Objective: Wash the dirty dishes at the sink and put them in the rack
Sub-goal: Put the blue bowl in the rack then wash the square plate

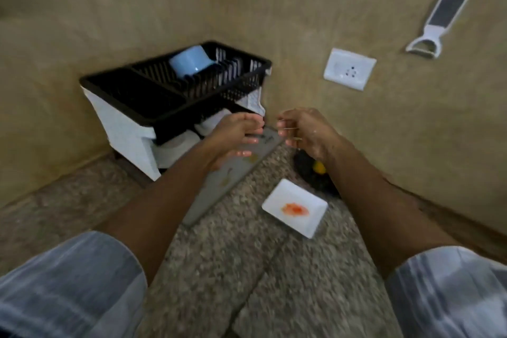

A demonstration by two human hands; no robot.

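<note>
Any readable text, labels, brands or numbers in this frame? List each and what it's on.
None readable.
Grey cutting board: dark marks near its far end, too blurred to read.
Wall socket: holes only, no lettering visible.
Grater, dish rack, blue cup, white plate: no text visible.

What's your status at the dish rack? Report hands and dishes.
Left hand and right hand loosely curled, holding nothing. Blue cup in rack. Stained white dish and grey board unwashed on counter.
</note>
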